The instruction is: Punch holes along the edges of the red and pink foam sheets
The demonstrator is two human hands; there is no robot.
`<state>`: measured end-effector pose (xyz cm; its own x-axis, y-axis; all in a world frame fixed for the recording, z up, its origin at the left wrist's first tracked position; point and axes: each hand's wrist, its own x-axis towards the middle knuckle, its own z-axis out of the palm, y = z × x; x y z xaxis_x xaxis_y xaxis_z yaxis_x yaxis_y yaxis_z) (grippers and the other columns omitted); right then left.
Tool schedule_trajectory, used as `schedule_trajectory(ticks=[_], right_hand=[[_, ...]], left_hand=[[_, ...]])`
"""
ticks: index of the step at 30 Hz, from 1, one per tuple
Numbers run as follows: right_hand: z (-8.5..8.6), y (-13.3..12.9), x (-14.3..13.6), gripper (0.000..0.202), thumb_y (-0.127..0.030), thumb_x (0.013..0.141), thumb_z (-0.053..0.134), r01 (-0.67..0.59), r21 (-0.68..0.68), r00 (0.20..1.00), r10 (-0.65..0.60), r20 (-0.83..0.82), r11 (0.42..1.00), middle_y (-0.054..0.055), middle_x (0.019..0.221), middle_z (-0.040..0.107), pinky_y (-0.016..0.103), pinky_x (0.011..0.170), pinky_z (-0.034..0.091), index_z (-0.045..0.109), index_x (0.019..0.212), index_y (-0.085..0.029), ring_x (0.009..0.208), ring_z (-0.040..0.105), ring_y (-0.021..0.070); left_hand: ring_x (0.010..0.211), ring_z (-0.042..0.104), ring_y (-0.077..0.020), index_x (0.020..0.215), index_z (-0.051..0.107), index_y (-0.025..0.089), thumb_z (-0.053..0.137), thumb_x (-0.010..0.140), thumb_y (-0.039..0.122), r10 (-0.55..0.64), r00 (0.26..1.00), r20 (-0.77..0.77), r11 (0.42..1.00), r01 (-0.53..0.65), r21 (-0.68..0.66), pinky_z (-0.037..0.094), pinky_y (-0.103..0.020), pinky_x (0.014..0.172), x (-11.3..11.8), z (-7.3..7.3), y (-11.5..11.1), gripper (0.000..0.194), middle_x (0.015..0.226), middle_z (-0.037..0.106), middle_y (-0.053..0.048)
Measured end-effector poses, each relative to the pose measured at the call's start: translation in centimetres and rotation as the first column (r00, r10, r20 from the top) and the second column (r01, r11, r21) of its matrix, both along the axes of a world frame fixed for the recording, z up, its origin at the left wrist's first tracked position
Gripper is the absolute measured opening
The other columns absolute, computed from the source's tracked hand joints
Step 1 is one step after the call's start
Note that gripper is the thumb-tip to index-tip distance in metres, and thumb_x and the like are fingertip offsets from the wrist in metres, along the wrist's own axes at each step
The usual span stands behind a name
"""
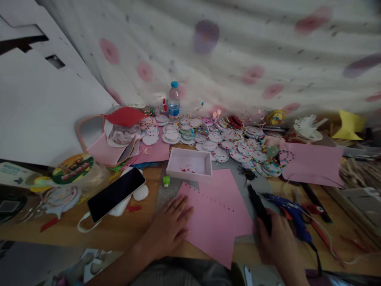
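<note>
My left hand [172,226] lies flat, fingers spread, on the left edge of a pink sheet [211,226] with a slanting row of small holes or dots near its top. Under it, a second pink sheet [229,184] shows at the upper right. To the right of the sheets, my right hand [278,234] is wrapped round a long black tool [258,204] that points up and left. A pale open box [190,163] with small red bits inside stands beyond the sheets. The green item [166,181] sits left of the sheets.
A blue glue gun [293,214] and cables lie on the right. A phone [116,194] rests at the left. Piles of white discs with coloured beads [229,145] fill the back, near a water bottle [174,100]. Another pink sheet [312,163] stands at the right.
</note>
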<state>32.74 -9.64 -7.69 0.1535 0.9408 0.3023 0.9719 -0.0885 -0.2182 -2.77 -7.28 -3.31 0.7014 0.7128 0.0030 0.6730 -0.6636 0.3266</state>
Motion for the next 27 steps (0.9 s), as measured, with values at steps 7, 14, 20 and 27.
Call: schedule_trajectory(ticks=[7, 14, 20, 27], right_hand=[[5.1, -1.1, -1.8, 0.041, -0.042, 0.089, 0.041, -0.024, -0.064, 0.934, 0.000, -0.357, 0.998, 0.008, 0.099, 0.064, 0.028, 0.066, 0.052, 0.047, 0.123, -0.022, 0.085, 0.065, 0.0218], [8.3, 1.6, -8.2, 0.038, -0.034, 0.090, 0.046, -0.558, -0.227, 0.739, 0.354, -0.573, 0.798, 0.006, 0.102, 0.066, 0.024, 0.065, 0.053, 0.046, 0.127, -0.024, 0.076, 0.066, 0.0166], [8.5, 4.6, -14.3, 0.042, -0.023, 0.095, 0.036, -0.746, -0.296, 0.639, 0.517, -0.570, 0.596, 0.007, 0.104, 0.064, 0.031, 0.078, 0.052, 0.041, 0.135, -0.029, 0.092, 0.064, 0.0200], [8.4, 5.9, -16.4, 0.047, -0.018, 0.092, 0.038, -0.772, -0.276, 0.627, 0.620, -0.471, 0.572, 0.006, 0.090, 0.066, 0.027, 0.065, 0.052, 0.037, 0.138, -0.027, 0.073, 0.067, 0.0184]], left_hand=[[0.131, 0.033, -0.0297, 0.138, 0.035, 0.024, 0.049, 0.089, 0.031, 0.139, 0.990, -0.031, 0.990, -0.138, 0.020, 0.033, -0.050, 0.103, -0.7, 0.1, -1.1, 0.052, 0.146, 0.035, -0.010], [0.136, 0.025, -0.0284, 0.133, 0.043, 0.023, 0.050, 0.087, 0.025, 0.061, 0.997, -0.038, 0.998, -0.061, -0.002, 0.026, -0.050, 0.108, -3.0, 0.2, -1.9, 0.046, 0.149, 0.029, -0.010], [0.137, 0.021, -0.0320, 0.125, 0.051, 0.023, 0.053, 0.085, 0.030, 0.105, 0.994, -0.033, 0.994, -0.104, 0.023, 0.027, -0.050, 0.106, -3.4, -0.5, -2.2, 0.041, 0.151, 0.021, -0.012], [0.136, 0.021, -0.0324, 0.133, 0.043, 0.018, 0.049, 0.086, 0.030, 0.199, 0.977, -0.071, 0.980, -0.198, 0.020, 0.020, -0.052, 0.108, -2.9, -0.3, -1.7, 0.049, 0.148, 0.029, -0.015]])
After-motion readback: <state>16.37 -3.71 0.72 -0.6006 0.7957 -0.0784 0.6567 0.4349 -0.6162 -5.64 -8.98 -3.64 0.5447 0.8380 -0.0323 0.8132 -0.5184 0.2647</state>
